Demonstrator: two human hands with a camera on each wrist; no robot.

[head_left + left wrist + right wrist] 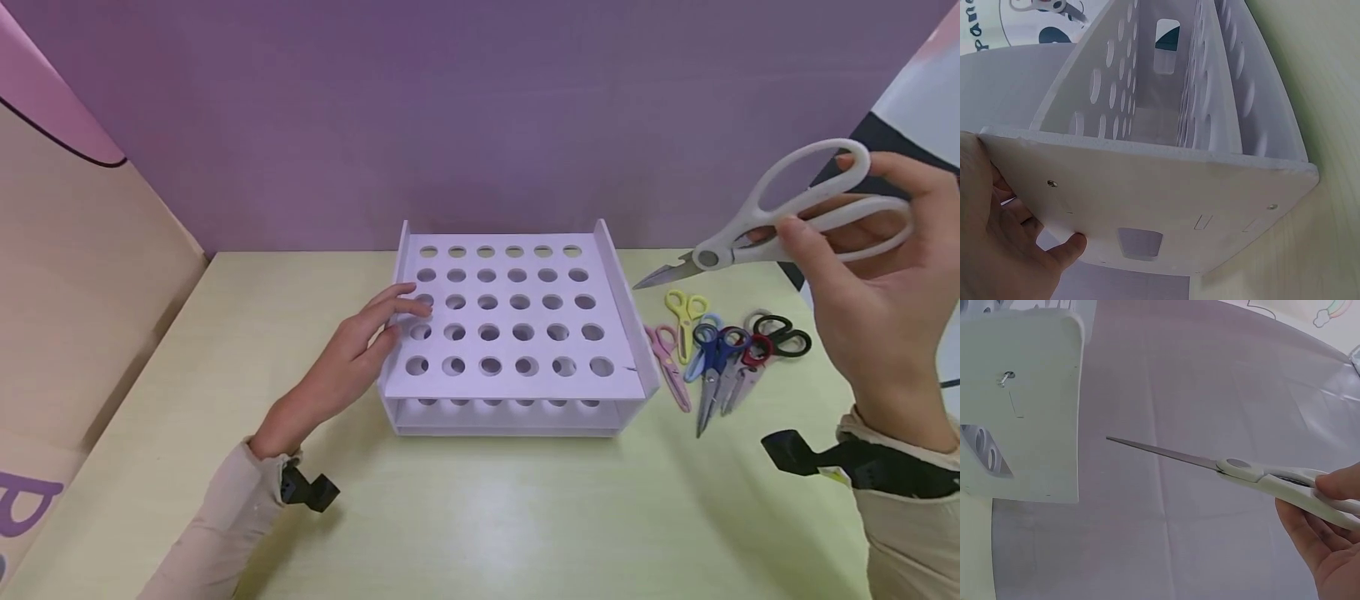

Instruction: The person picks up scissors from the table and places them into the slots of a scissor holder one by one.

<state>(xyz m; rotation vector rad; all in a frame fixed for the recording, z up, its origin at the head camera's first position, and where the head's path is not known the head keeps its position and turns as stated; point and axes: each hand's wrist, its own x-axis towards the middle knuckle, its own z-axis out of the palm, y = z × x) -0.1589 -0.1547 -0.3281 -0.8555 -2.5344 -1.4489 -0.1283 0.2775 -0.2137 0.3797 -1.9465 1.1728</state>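
Observation:
My right hand [892, 267] holds white-handled scissors [798, 204] in the air at the right, above the table. Their blades [1160, 451] point left toward the rack and look closed or nearly so. A white rack [502, 317] with rows of round holes stands at the middle of the table. My left hand [352, 342] rests on its left side, fingers over the top edge. In the left wrist view, the left thumb [1067, 250] lies against the outer face of the rack's side panel [1147, 194]. The holes seen from above hold no scissors.
Right of the rack lies a pile of scissors: yellow ones [684, 312], pink ones [667, 358], blue ones [712, 358] and black-handled ones [783, 333], among others. A purple backdrop [495, 125] rises behind the table [480, 508].

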